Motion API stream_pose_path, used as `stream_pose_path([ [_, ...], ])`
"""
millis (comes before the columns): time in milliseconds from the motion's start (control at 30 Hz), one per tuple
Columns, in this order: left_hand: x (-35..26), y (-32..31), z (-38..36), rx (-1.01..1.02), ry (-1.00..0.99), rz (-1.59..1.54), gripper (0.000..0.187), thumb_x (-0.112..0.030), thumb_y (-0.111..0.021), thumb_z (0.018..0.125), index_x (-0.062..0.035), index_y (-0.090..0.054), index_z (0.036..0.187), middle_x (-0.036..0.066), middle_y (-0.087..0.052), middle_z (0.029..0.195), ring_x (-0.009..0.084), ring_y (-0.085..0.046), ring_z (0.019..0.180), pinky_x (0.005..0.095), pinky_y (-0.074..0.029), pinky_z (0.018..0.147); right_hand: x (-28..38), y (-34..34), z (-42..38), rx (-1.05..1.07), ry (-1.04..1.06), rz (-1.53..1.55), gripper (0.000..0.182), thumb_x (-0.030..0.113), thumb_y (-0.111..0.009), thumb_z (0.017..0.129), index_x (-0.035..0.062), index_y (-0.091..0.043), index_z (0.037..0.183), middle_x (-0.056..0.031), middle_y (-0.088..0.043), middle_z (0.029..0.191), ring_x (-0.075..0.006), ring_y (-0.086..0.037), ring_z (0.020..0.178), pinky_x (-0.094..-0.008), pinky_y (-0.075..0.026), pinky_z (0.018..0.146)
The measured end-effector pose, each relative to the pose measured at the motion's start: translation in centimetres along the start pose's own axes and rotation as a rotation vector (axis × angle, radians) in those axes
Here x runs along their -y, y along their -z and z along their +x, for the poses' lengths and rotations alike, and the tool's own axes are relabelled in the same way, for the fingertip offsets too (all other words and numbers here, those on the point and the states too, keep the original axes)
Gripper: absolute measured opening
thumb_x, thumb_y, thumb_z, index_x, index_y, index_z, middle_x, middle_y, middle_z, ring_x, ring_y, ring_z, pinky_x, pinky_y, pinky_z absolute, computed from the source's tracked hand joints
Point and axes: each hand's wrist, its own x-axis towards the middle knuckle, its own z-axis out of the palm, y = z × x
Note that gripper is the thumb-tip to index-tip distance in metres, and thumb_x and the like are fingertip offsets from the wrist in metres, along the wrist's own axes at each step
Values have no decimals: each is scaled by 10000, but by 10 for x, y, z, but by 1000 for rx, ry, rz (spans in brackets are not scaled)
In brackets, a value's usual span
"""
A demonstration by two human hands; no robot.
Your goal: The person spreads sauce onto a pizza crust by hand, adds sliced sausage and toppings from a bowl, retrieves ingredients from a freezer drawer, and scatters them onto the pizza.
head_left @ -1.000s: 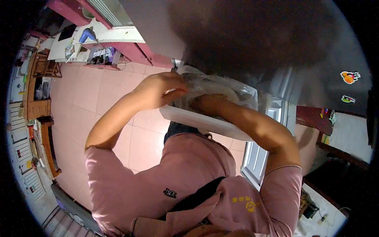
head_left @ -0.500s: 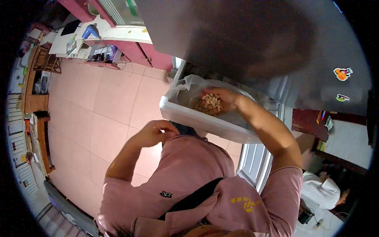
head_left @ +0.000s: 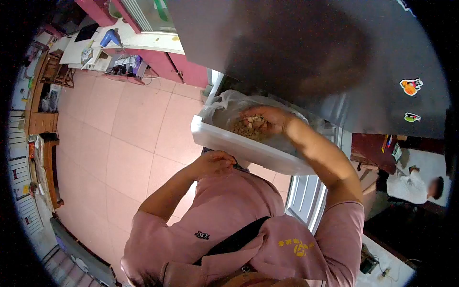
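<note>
A white drawer (head_left: 253, 148) stands pulled out below a dark, glossy refrigerator door (head_left: 296, 43). Inside it lies an open clear plastic bag (head_left: 229, 99) with small light-brown pieces (head_left: 246, 130) in it. My right hand (head_left: 270, 118) is in the bag, its fingers curled around some of the pieces. My left hand (head_left: 216, 163) rests near the front of my pink shirt (head_left: 229, 196), below the drawer's front; its fingers are loosely bent and I see nothing held in them.
A blue hair dryer (head_left: 111, 37) lies on a white counter (head_left: 143, 42) at the upper left. Wooden furniture (head_left: 44, 123) lines the far left. Another person (head_left: 409, 186) in white is at the right. Stickers (head_left: 411, 86) are on the dark door.
My left hand has moved right, closer to my shirt and the drawer. Fewer pieces show in my right hand, which stays in the bag. The other person at the right has shifted up.
</note>
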Motion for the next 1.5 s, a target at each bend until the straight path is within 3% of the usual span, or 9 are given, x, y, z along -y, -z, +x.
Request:
stream_pose_path([
  [133,1,-20,15,93,-17,-131,252,-162,-516,870,-6,-536,1067,69,-576,954,141,-540,874,266,-454,751,2,-15,-15,-156,-15,-177,194,244,-559,823,81,-617,913,-10,-568,756,-18,-403,471,-135,-248,328],
  [800,-21,-62,54,38,264,-647,338,-177,-528,815,54,-506,1060,171,-565,1024,277,-536,992,389,-436,874,-35,-5,-188,123,317,614,196,152,-409,879,11,-532,937,-109,-458,713,-80,-396,389,-166,-324,299],
  [867,-31,-64,64,53,196,-614,386,-210,-542,804,59,-498,1078,188,-566,1036,302,-539,998,403,-430,893,-50,-7,-213,-37,394,687,224,142,-402,874,-1,-552,959,-125,-467,716,-94,-400,378,-173,-351,317],
  [1167,-80,-24,191,-148,-16,-325,363,-126,-438,782,116,-472,1050,251,-558,1011,339,-537,988,397,-421,920,-165,21,-314,227,796,802,207,145,-427,864,-4,-550,939,-145,-516,744,-66,-378,392,-166,-310,297],
  [1233,-82,-4,228,-28,-139,-191,337,-168,-420,821,97,-504,1011,257,-556,1013,334,-534,986,400,-444,882,-204,23,-333,185,891,853,218,144,-425,865,-6,-559,950,-146,-520,744,-61,-374,393,-165,-311,301],
  [1300,-79,23,282,522,-14,-570,229,-152,-463,838,38,-554,928,180,-585,875,229,-543,789,354,-472,796,-242,25,-351,180,954,943,233,151,-420,869,-1,-570,963,-149,-523,747,-59,-389,401,-169,-318,312],
  [1367,-84,14,307,270,-19,-819,163,-150,-512,839,-17,-585,898,127,-595,808,169,-548,706,327,-487,742,-280,21,-365,136,1059,1007,238,158,-416,871,1,-569,962,-150,-524,750,-61,-401,409,-173,-323,320],
  [1433,-75,-7,309,-167,-428,-215,183,-156,-556,827,-53,-567,978,107,-570,920,176,-544,834,320,-486,741,-317,11,-374,99,1139,1095,239,162,-416,872,0,-560,973,-142,-519,754,-57,-410,420,-177,-332,340],
  [1500,-77,-72,287,-151,-269,-195,273,-157,-570,823,-55,-530,1073,88,-526,1076,184,-526,978,285,-478,756,-350,-4,-380,47,1227,1231,236,161,-418,872,-2,-555,975,-136,-515,758,-54,-403,419,-177,-334,345],
])
